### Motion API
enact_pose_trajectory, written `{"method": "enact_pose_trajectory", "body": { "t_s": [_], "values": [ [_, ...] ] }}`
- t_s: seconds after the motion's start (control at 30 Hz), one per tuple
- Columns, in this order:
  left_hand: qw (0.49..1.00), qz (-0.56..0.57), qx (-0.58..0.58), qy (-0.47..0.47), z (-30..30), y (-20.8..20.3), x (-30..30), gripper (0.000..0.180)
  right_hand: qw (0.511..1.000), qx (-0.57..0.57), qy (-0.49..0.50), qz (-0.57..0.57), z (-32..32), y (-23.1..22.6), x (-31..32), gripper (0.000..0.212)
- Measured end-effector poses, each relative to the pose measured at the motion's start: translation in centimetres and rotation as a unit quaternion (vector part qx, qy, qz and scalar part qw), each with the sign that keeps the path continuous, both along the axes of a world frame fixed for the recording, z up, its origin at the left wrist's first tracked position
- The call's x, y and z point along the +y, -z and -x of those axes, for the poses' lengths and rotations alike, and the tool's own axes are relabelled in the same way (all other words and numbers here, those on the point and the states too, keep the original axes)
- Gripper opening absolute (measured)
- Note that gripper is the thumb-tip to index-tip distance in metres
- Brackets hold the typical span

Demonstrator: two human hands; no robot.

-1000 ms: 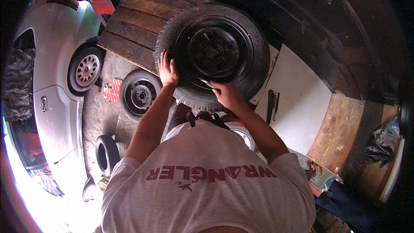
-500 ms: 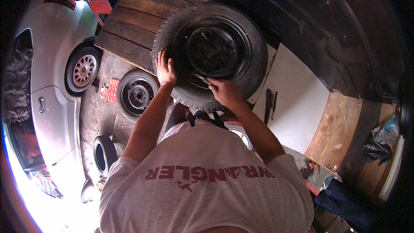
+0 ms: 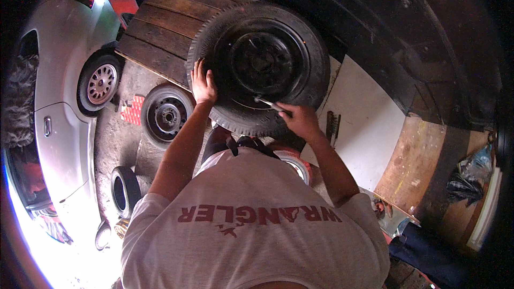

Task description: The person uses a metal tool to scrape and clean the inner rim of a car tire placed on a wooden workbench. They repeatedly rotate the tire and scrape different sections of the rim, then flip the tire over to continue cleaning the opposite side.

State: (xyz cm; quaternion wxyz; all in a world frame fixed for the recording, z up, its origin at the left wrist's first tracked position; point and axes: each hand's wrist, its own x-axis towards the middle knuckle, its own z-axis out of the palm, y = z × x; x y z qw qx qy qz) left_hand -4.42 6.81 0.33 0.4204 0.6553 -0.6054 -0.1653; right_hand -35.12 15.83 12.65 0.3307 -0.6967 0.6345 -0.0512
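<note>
A black tyre on a dark steel rim [image 3: 316,69] lies in front of me, partly over the wooden planks. My left hand [image 3: 203,85] rests on the tyre's left sidewall, fingers stretched out, holding nothing. Near the tyre's lower side, my right hand [image 3: 302,122] is closed round the dark handle of a slim hand tool [image 3: 266,103] with a light metal shaft. The tool's small tip is at the lower edge of the rim, where sidewall and rim meet; its exact kind is too small to tell.
Wooden planks [image 3: 166,18] extend behind the tyre. Two dark slim tools [image 3: 332,126] lie on a white board [image 3: 364,123] at the right. On the left are a second wheel [image 3: 167,116], a loose tyre [image 3: 126,191] and a silver car [image 3: 67,118]. A large black panel [image 3: 385,37] stands at the far right.
My right hand has moved slightly right and down, drawing back with the tool, so more of its shaft shows. My left hand stays on the tyre.
</note>
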Motion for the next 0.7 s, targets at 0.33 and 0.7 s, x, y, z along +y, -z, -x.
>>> {"method": "enact_pose_trajectory", "body": {
  "t_s": [0.33,0.7],
  "values": [
    [1.000,-0.012,-0.003,-0.004,-0.3,0.1,0.0,0.053,0.988,-0.126,-0.017,0.084,-2.2,3.4,-0.4,0.034],
    [1.000,-0.010,-0.004,-0.002,0.1,-0.3,0.1,0.053,0.998,-0.021,0.010,0.050,-2.2,0.5,0.3,0.034]
  ]
}}
